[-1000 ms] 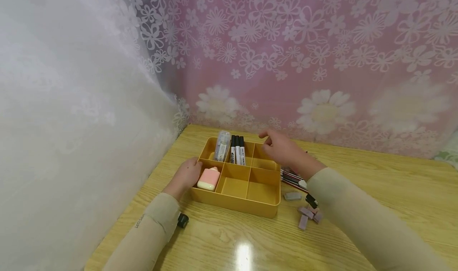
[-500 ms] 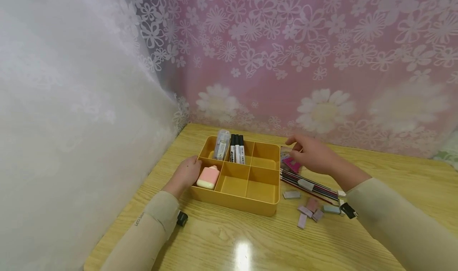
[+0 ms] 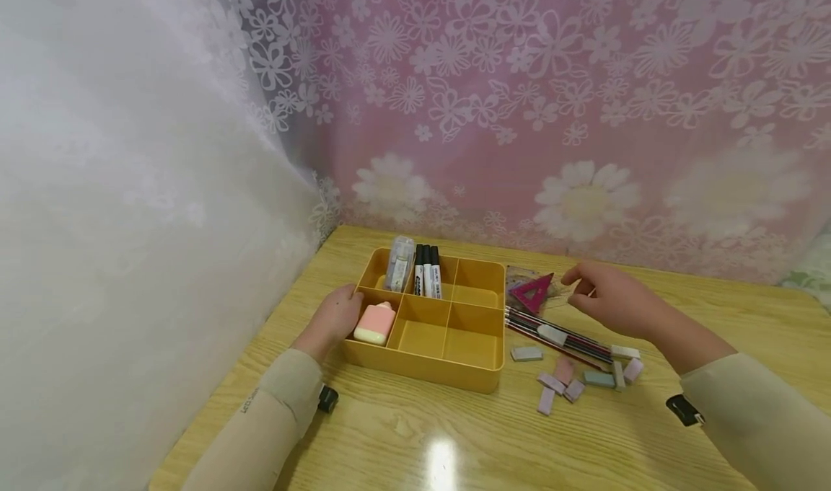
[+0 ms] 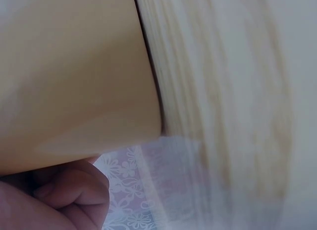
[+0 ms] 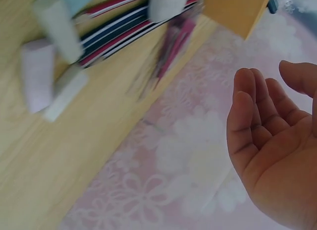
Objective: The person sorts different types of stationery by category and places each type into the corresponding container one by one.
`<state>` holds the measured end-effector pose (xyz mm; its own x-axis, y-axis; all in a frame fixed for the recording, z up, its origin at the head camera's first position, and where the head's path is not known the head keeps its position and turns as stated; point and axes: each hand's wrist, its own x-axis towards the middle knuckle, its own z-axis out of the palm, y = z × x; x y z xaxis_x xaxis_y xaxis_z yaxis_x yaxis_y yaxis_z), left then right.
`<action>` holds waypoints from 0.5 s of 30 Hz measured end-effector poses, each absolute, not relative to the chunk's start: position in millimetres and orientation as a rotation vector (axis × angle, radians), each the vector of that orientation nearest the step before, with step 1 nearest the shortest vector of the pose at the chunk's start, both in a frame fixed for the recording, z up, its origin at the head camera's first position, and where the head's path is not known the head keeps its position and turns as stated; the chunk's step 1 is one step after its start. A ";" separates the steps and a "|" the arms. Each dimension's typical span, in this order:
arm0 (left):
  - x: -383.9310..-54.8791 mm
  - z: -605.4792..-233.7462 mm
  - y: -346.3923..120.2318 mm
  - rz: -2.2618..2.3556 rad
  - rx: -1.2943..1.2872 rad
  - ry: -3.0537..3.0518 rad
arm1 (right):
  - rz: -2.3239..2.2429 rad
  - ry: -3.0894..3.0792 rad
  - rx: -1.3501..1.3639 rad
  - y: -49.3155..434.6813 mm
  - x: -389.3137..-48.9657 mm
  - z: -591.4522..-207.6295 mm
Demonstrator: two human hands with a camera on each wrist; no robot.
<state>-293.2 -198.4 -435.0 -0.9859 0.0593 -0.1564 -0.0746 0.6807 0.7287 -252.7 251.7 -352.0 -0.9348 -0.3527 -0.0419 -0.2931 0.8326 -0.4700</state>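
A yellow compartment box [image 3: 422, 372] stands on the table. My left hand [image 3: 336, 314] grips its left wall; in the left wrist view the curled fingers [image 4: 79, 190] show beside that wall. A pink and cream bottle [image 3: 375, 323] lies in the front left compartment. Behind it are a clear correction tape [image 3: 399, 264] and several black-capped markers [image 3: 426, 271]. My right hand [image 3: 613, 296] hovers, holding nothing, right of a pink set square [image 3: 534, 293], its fingers loosely bent. Pencils [image 3: 578, 343] lie below that hand, a white eraser [image 3: 552, 334] on top of them.
Several small erasers lie right of the box, among them a grey one [image 3: 526, 354], a pink one [image 3: 564, 369] and a blue one [image 3: 599, 379]. A floral curtain [image 3: 480, 188] hangs behind the table, and a white sheet [image 3: 162, 188] hangs at the left.
My right hand has moved right, from over the back right compartment to beyond the set square, which is now in plain sight. The left hand stays on the box.
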 end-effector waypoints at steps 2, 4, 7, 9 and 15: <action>-292.6 -435.2 -197.9 1.193 -0.017 2.721 | -0.687 2.877 -0.496 258.1 -250.6 -357.0; -292.6 -435.2 -197.9 1.192 -0.014 2.721 | -0.661 2.871 -0.472 263.4 -249.8 -363.8; -293.2 -434.7 -198.9 1.181 0.001 2.729 | -0.650 2.864 -0.452 270.9 -250.5 -376.4; -293.7 -434.7 -199.5 1.171 0.012 2.737 | -0.652 2.861 -0.438 274.4 -251.0 -384.8; -293.8 -434.9 -199.4 1.167 0.010 2.740 | -0.629 2.823 -0.412 279.0 -248.4 -401.1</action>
